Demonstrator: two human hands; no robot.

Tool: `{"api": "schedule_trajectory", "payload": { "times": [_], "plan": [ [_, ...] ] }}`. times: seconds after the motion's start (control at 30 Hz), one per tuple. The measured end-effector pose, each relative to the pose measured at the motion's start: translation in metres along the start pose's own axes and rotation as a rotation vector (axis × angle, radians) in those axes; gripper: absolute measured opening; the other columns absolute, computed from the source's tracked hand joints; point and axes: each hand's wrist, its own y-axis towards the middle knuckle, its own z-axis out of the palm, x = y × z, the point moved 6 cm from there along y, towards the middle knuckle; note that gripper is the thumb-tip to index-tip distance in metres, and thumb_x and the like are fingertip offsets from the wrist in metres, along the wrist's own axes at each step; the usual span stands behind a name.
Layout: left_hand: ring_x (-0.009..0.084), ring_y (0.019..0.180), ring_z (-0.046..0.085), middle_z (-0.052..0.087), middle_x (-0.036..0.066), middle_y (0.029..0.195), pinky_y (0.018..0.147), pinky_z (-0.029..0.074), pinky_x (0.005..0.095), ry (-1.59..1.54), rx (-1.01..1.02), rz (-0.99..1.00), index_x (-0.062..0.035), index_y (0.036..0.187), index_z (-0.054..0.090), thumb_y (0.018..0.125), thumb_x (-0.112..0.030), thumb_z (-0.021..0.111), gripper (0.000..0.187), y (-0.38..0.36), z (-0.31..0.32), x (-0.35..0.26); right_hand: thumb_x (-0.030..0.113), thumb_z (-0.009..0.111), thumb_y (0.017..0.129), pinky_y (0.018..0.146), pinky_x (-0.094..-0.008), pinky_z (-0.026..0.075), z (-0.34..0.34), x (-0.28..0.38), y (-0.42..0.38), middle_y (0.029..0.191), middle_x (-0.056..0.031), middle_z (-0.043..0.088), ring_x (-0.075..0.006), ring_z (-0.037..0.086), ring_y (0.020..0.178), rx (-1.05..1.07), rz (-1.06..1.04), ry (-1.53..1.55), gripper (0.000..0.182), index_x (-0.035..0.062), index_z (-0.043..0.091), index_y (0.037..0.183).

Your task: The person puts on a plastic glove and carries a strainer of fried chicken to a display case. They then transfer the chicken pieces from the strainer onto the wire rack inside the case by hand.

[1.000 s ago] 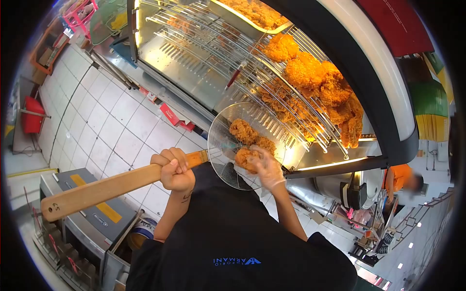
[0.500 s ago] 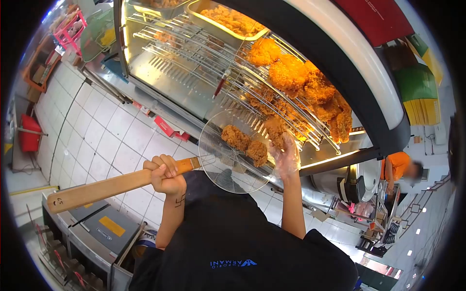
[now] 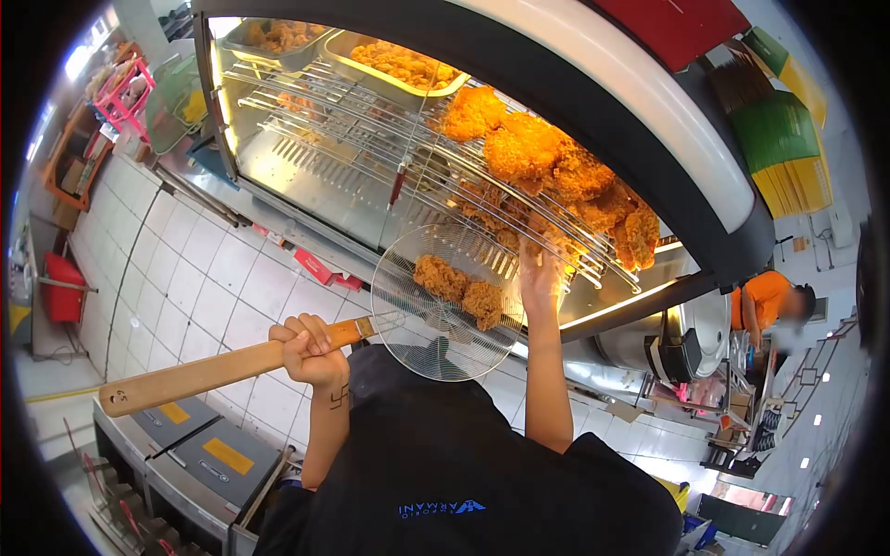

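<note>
My left hand [image 3: 311,350] is closed around the wooden handle [image 3: 209,371] of a round wire strainer [image 3: 445,338]. Two pieces of fried chicken [image 3: 440,278] lie in its mesh. My right hand [image 3: 540,273], in a clear plastic glove, reaches into the lit display case beside the strainer's right rim. Its fingers are round a piece of fried chicken [image 3: 545,230], partly hidden at the wire rack [image 3: 371,130]. More fried chicken [image 3: 524,148] sits on the upper rack above this hand, with other pieces on the level below.
Metal trays of small fried pieces [image 3: 399,67] stand at the back of the case. Its thick black frame [image 3: 649,130] curves above my right hand. Grey appliances [image 3: 218,454] are at lower left. A person in orange [image 3: 762,301] is far off at the right.
My right hand has moved from over the strainer's edge further into the case with the chicken piece. The case appears shifted left in view. The strainer still holds two pieces.
</note>
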Motion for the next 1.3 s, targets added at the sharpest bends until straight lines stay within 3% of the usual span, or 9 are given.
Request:
{"api": "schedule_trajectory", "payload": {
  "times": [0.3, 0.33, 0.53, 0.63, 0.67, 0.87, 1.07, 1.2, 1.3],
  "plan": [
    [0.0099, 0.042, 0.029, 0.031, 0.0, 0.052, 0.043, 0.032, 0.0227, -0.01, 0.001, -0.008, -0.0135, 0.068, 0.032, 0.076, -0.005, 0.046, 0.018, 0.004, 0.002, 0.002, 0.018, 0.055, 0.095, 0.075, -0.0304, 0.061, -0.016, -0.032, 0.034, 0.132, -0.02, 0.054, -0.0228, 0.059, 0.111, -0.181, 0.011, 0.522, 0.033, 0.0004, 0.055, 0.124],
    [0.0099, 0.042, 0.029, 0.031, 0.0, 0.052, 0.042, 0.031, 0.0227, -0.01, -0.006, -0.012, -0.0135, 0.068, 0.032, 0.076, -0.005, 0.046, 0.019, 0.004, 0.003, 0.002, 0.022, 0.058, 0.094, 0.059, -0.0263, 0.059, -0.001, -0.031, 0.027, 0.129, -0.0198, 0.056, -0.02, 0.064, 0.099, 0.265, 0.236, 0.779, 0.039, 0.0, 0.054, 0.125],
    [0.0093, 0.043, 0.03, 0.031, -0.001, 0.054, 0.043, 0.03, 0.0212, -0.029, -0.007, -0.024, -0.0144, 0.067, 0.031, 0.074, -0.003, 0.049, 0.022, 0.006, 0.002, 0.003, 0.013, 0.058, 0.092, 0.058, -0.0193, 0.05, 0.0, -0.031, 0.023, 0.124, -0.0149, 0.06, -0.0107, 0.061, 0.074, 0.337, 0.19, 0.642, 0.045, 0.003, 0.048, 0.136],
    [0.0092, 0.043, 0.03, 0.03, -0.001, 0.054, 0.043, 0.03, 0.0211, -0.037, -0.018, -0.031, -0.0144, 0.067, 0.03, 0.074, -0.003, 0.048, 0.022, 0.007, 0.001, 0.003, 0.005, 0.05, 0.096, 0.065, -0.0185, 0.049, -0.003, -0.03, 0.018, 0.124, -0.0133, 0.06, -0.0107, 0.06, 0.087, -0.036, 0.151, 0.504, 0.04, 0.0026, 0.048, 0.136],
    [0.0092, 0.043, 0.03, 0.031, -0.001, 0.054, 0.043, 0.029, 0.021, -0.041, -0.021, -0.036, -0.0144, 0.067, 0.03, 0.074, -0.003, 0.048, 0.022, 0.007, 0.001, 0.003, 0.005, 0.049, 0.097, 0.068, -0.0186, 0.05, -0.027, -0.042, 0.03, 0.125, -0.0133, 0.059, -0.0117, 0.06, 0.093, 0.119, 0.173, 0.55, 0.039, 0.002, 0.048, 0.136],
    [0.0094, 0.043, 0.03, 0.031, -0.001, 0.054, 0.042, 0.029, 0.0213, -0.051, -0.024, -0.042, -0.0143, 0.068, 0.031, 0.074, -0.004, 0.049, 0.022, 0.01, -0.001, 0.006, 0.005, 0.049, 0.097, 0.091, -0.0267, 0.052, 0.012, -0.026, -0.002, 0.124, -0.0173, 0.059, -0.0244, 0.06, 0.111, -0.285, 0.485, 1.01, 0.033, -0.0048, 0.051, 0.128],
    [0.0099, 0.043, 0.03, 0.032, -0.001, 0.054, 0.042, 0.03, 0.0217, -0.047, -0.002, -0.027, -0.0142, 0.067, 0.031, 0.074, -0.004, 0.05, 0.023, 0.008, 0.002, 0.006, 0.005, 0.055, 0.092, 0.084, -0.0301, 0.056, -0.017, 0.017, -0.058, 0.111, -0.0174, 0.063, -0.0254, 0.062, 0.105, -0.328, 0.676, 0.639, 0.029, -0.006, 0.055, 0.118],
    [0.01, 0.043, 0.03, 0.032, 0.0, 0.054, 0.042, 0.031, 0.0219, -0.035, -0.008, -0.022, -0.0139, 0.067, 0.031, 0.075, -0.004, 0.049, 0.022, 0.008, 0.005, 0.005, 0.015, 0.064, 0.088, 0.085, -0.0339, 0.054, 0.001, 0.055, -0.066, 0.115, -0.0147, 0.062, -0.0225, 0.059, 0.11, 0.11, 0.173, -1.11, 0.038, 0.0015, 0.057, 0.123],
    [0.0101, 0.042, 0.029, 0.032, 0.0, 0.052, 0.042, 0.032, 0.0222, -0.016, -0.008, -0.006, -0.0134, 0.068, 0.032, 0.076, -0.005, 0.047, 0.019, 0.007, 0.005, 0.004, 0.019, 0.067, 0.085, 0.097, -0.0369, 0.048, 0.09, 0.048, -0.107, 0.126, -0.0076, 0.059, -0.0255, 0.048, 0.124, 0.798, -0.371, -1.889, 0.052, 0.0098, 0.05, 0.133]
  ]
}}
